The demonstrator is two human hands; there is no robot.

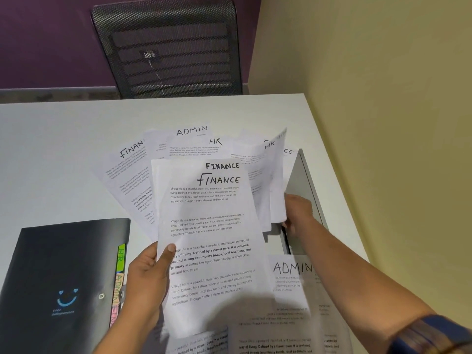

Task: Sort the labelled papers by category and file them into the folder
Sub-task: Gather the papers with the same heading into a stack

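My left hand [148, 274] grips two stacked sheets headed FINANCE [212, 226] by their left edge, thumb on top, and holds them above the table. My right hand [297, 215] pinches the lower edge of a sheet marked HR [274, 175], which is lifted and curled. Fanned out flat behind are another FINANCE sheet [127, 172], an ADMIN sheet [191, 131] and an HR sheet [201, 146]. Another ADMIN sheet [291, 284] lies near my right forearm. The black folder [61, 277] lies shut at the left, with HR and ADMIN tabs [120, 272] at its right edge.
A closed grey laptop [304, 185] lies at the right under the papers, close to the table's right edge [332, 180]. A black mesh chair [168, 49] stands behind the white table. A yellow wall runs along the right side.
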